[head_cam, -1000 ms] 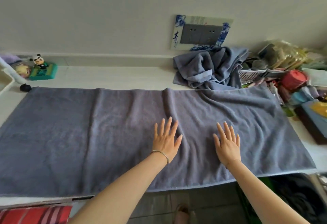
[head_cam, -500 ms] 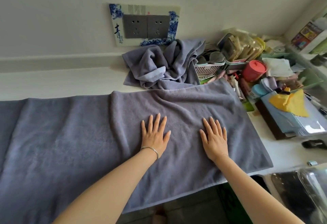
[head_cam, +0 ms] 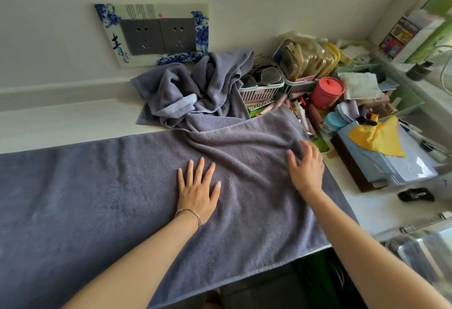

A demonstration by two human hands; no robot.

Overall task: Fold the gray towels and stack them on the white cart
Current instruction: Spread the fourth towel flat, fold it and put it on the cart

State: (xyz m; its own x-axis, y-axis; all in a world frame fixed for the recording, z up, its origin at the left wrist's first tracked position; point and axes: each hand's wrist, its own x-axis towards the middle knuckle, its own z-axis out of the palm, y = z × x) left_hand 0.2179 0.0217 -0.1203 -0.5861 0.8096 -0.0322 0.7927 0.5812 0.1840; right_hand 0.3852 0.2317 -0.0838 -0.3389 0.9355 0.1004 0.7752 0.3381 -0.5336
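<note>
The right hand (head_cam: 307,169) has slid away from the left hand (head_cam: 197,192), up and out to the right end of the spread gray towel (head_cam: 110,198). Its fingers, flat a moment ago, now bend a little on the cloth beside that edge, and the gap between the hands has widened. Fresh creases run from the towel's far edge down toward the right hand. The view has swung right and closer: the towel's left end is gone from sight, and the socket plate (head_cam: 156,35) sits further left.
</note>
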